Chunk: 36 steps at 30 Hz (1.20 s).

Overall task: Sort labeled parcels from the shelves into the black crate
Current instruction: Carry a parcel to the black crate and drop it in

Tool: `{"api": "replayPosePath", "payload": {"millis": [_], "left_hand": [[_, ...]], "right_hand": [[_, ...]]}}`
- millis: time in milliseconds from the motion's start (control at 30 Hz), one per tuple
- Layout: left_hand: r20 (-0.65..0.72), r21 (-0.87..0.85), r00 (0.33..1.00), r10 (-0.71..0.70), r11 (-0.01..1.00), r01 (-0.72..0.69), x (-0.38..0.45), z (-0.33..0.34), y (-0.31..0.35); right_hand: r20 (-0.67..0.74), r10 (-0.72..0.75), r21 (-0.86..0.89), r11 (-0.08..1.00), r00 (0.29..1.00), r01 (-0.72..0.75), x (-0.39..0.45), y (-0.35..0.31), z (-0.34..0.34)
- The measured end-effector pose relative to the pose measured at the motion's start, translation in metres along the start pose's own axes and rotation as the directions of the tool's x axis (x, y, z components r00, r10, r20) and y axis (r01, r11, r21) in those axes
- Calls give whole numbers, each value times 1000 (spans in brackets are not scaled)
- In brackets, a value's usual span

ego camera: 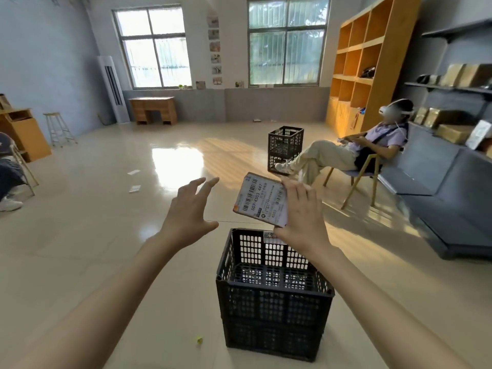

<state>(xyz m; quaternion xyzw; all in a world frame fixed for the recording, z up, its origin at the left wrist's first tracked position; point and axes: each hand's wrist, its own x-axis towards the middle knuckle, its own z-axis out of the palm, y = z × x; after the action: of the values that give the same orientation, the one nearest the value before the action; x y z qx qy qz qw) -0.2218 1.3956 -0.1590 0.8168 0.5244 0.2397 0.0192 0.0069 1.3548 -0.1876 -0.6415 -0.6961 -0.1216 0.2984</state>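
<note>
Parcel [262,200] above crate [274,291], between left hand [190,214] and right hand [303,219].

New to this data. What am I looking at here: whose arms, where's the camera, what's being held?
There is no robot. A person wears a wide-angle camera on the head, so the single picture looks forward and down along their own bare arms.

The right hand holds a flat cardboard parcel with a white barcode label, gripped along its right edge, above and just beyond the black crate on the tiled floor. The left hand is open with fingers spread, holding nothing, left of the parcel.

A bit of white shows behind the crate's far wall; I cannot tell what it is.

Around them: grey shelves with more parcels on the right, a second crate further off, and a seated person wearing a headset.
</note>
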Motion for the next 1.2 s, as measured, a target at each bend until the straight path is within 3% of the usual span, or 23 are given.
{"api": "replayPosePath", "payload": {"millis": [333, 667, 933, 1200], "left_hand": [[128, -6, 958, 257, 966, -258, 144, 127, -8], [263, -103, 903, 341, 940, -325, 214, 239, -20], [367, -116, 881, 299, 954, -276, 219, 323, -38], [529, -58, 837, 139, 990, -127, 195, 409, -73]], "right_hand": [[151, 212, -139, 972, 966, -191, 45, 107, 88], [281, 351, -206, 931, 893, -301, 54, 174, 168], [421, 382, -251, 921, 823, -299, 39, 228, 239], [639, 307, -210, 952, 705, -225, -3, 276, 343]]}}
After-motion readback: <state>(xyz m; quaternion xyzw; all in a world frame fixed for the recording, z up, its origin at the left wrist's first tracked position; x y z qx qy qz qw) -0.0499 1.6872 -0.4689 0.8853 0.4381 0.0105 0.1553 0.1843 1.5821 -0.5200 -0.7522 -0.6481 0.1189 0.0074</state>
